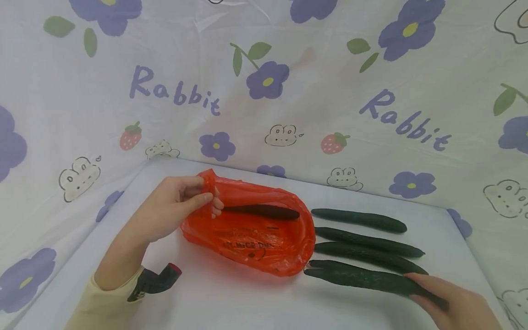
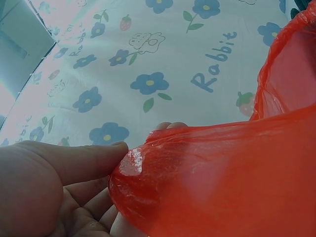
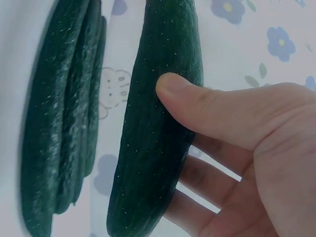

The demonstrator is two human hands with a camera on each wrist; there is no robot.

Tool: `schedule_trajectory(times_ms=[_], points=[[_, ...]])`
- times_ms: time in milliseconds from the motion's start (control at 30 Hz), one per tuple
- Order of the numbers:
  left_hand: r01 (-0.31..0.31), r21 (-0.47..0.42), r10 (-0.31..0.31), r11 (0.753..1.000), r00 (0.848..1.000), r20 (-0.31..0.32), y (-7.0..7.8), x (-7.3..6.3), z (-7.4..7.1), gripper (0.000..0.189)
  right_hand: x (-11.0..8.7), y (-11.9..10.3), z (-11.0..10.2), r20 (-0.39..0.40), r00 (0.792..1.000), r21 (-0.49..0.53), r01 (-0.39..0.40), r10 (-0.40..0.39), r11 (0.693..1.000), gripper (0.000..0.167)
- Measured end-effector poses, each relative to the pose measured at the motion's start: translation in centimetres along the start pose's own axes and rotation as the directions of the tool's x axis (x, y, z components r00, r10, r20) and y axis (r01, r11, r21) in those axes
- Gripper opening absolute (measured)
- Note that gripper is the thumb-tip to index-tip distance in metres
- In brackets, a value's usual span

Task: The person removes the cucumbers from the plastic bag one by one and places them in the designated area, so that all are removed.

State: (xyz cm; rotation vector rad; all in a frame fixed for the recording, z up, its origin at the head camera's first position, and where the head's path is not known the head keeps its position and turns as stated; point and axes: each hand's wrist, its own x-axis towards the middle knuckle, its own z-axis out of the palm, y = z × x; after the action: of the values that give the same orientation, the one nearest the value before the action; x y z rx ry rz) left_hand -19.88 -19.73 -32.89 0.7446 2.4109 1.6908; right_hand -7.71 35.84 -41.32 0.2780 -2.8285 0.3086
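A red plastic bag (image 1: 255,247) lies on its side with its mouth facing right. My left hand (image 1: 173,206) pinches the bag's gathered upper left part between thumb and fingers. A dark cucumber (image 1: 264,211) shows inside the bag. At the lower right, my right hand (image 1: 462,300) grips the near end of a green cucumber (image 3: 153,128), its thumb on one side and its fingers curled under the other. That cucumber's far end is close to the bag's mouth. Beyond it, several more cucumbers (image 1: 359,220) lie roughly side by side on the white table.
The white table (image 1: 231,302) backs onto a hanging cloth (image 1: 301,101) printed with flowers, rabbits and strawberries. A dark wrist camera mount (image 1: 154,280) sits at my left cuff.
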Motion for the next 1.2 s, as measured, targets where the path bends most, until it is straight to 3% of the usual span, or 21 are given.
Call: schedule_trajectory(times_ms=[100, 733, 967, 1200], points=[[0.008, 0.003, -0.008, 1.000, 1.000, -0.001, 0.0, 0.0, 0.0, 0.012, -0.6, 0.6, 0.5, 0.042, 0.999, 0.009, -0.030, 0.029, 1.000, 0.043], [0.015, 0.006, -0.015, 1.000, 1.000, -0.006, 0.1, 0.0, 0.0, 0.012, -1.7, 3.5, 3.6, 0.171, 0.985, -0.047, 0.030, -0.022, 0.998, 0.045], [0.017, 0.000, -0.017, 1.000, 1.000, -0.003, 0.1, -0.1, -0.1, 0.012, -1.5, 3.8, 4.1, 0.291, 0.955, -0.031, -0.049, 0.056, 0.998, 0.043], [0.016, 0.007, -0.015, 1.000, 1.000, -0.006, 0.2, -0.1, -0.1, 0.013, -1.4, 4.3, 4.7, 0.410, 0.908, -0.014, -0.084, 0.082, 0.996, 0.045]])
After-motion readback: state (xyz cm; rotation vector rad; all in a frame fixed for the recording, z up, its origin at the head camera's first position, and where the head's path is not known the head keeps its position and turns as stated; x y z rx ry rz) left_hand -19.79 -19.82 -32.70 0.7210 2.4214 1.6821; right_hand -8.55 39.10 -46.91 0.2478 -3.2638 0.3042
